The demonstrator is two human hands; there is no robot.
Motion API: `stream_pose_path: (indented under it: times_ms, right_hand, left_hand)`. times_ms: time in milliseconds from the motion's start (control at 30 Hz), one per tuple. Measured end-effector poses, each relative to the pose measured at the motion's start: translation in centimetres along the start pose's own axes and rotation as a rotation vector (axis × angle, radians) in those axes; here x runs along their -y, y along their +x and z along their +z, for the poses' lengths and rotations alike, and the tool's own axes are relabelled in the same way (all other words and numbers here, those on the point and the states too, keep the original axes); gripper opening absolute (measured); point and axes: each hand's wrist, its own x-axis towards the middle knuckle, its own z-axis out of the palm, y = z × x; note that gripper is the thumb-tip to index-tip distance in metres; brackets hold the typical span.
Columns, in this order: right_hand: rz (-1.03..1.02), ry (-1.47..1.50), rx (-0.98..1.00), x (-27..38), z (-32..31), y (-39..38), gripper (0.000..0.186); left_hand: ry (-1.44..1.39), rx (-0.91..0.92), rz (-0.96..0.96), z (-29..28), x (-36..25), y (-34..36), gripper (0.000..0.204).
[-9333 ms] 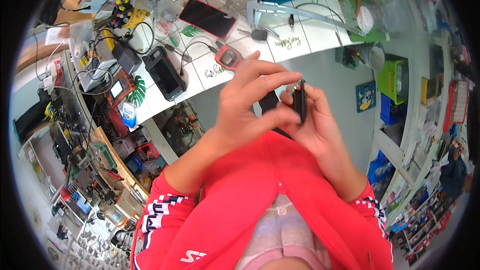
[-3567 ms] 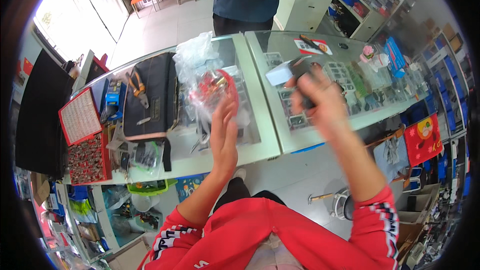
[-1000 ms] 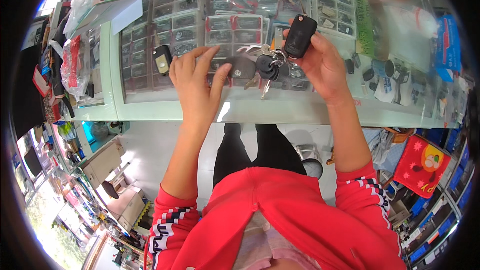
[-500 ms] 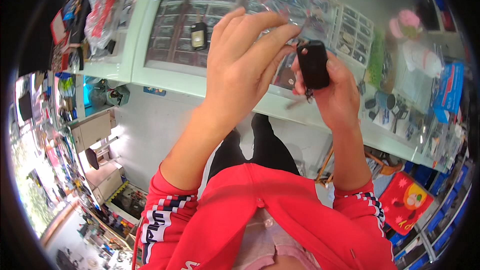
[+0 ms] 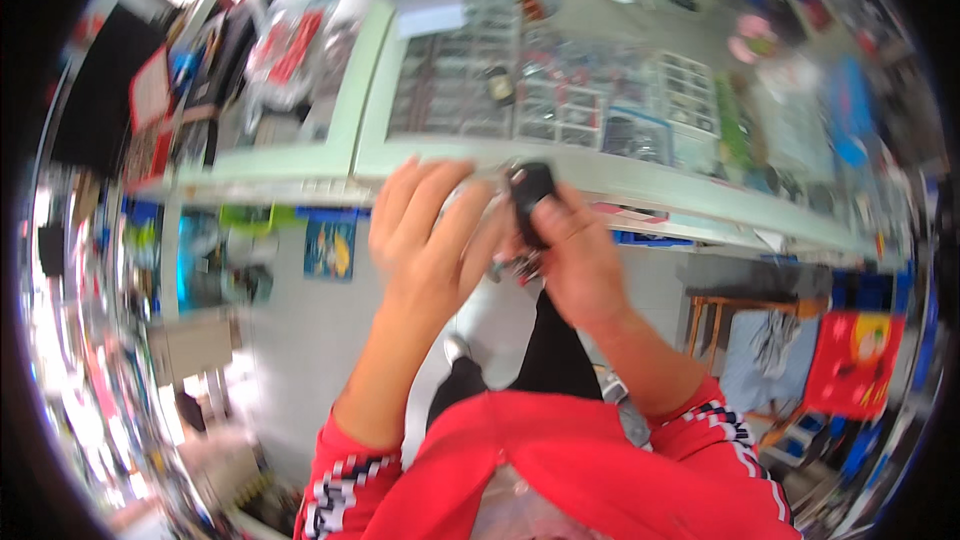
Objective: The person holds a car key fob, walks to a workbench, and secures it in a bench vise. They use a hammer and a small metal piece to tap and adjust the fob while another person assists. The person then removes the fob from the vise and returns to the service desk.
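In my right hand (image 5: 588, 265) is a black car key fob (image 5: 532, 202), held between thumb and fingers just in front of the counter's edge. A small bunch of keys (image 5: 524, 266) hangs below the fob, partly hidden by my fingers. To its left is my left hand (image 5: 425, 235), fingers bent and apart, nothing visible in them. Its thumb side is smeared by motion and close to the fob. Another car key (image 5: 500, 87), dark with a pale face, lies on the glass counter (image 5: 450, 155) beyond my hands.
Under the glass sit trays of small boxed parts (image 5: 688, 90). A clear bag with red contents (image 5: 285, 55) lies on the left part of the counter, and a white sheet (image 5: 430, 5) at the back. Behind me on the right stands a wooden chair (image 5: 715, 310) beside a red cloth (image 5: 852, 365).
Both hands and the key fob have come back from over the glass to the counter's near edge. My left hand has dropped lower beside the fob. The view has shifted too.
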Motion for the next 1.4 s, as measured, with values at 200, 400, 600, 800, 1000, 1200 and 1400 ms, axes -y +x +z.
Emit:
stream_pose_path:
  times_ms: [200, 400, 600, 800, 1000, 1200, 1400]
  right_hand:
    - [0.07, -0.087, -0.306, -5.1, 2.7, -7.0, 0.034]
    - [-0.027, 0.189, -0.517, -7.0, 1.8, -12.7, 0.041]
    - [-0.345, 0.28, -0.799, -7.8, 3.5, -17.2, 0.042]
    - [-0.836, 0.502, -1.327, -12.9, 7.6, -26.0, 0.059]
    - [-1.03, 0.625, -1.721, -18.0, 15.1, -32.0, 0.061]
    - [-1.181, 0.666, -1.652, -22.5, 20.5, -42.0, 0.06]
    - [-0.769, 0.724, -2.002, -34.5, 22.4, -53.2, 0.045]
  left_hand:
    - [-0.084, 0.443, -0.143, -3.8, -3.3, -7.3, 0.071]
    - [-0.278, 0.454, -0.148, -1.8, -7.3, -11.2, 0.06]
    - [-0.719, 0.561, 0.259, -0.6, -12.2, -9.3, 0.048]
    - [-0.944, 0.933, 0.826, 0.3, -17.2, -14.5, 0.044]
    - [-1.244, 1.3, 1.061, -6.5, -21.9, -20.5, 0.045]
    - [-1.475, 1.879, 0.453, -12.2, -28.4, -28.2, 0.044]
    - [-1.19, 2.216, -0.24, -14.0, -32.0, -40.8, 0.043]
